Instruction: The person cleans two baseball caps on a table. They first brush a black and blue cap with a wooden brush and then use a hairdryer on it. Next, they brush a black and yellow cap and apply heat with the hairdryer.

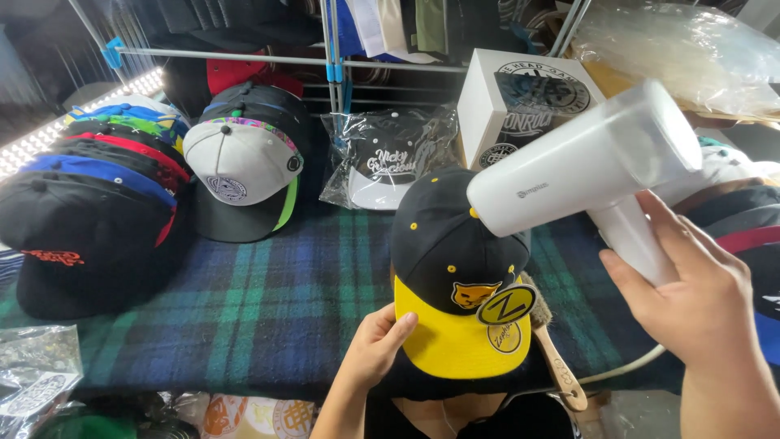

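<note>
left hand pinches yellow brim of black cap; right hand grips white steamer just above cap crown.

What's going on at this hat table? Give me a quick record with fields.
Left hand: left hand grips the yellow brim of the black cap
Right hand: right hand holds the white handheld steamer, nozzle at the cap's crown
Surface: plaid cloth
Left side: stack of caps
Behind: bagged cap, white box
Beside cap: wooden brush
</note>
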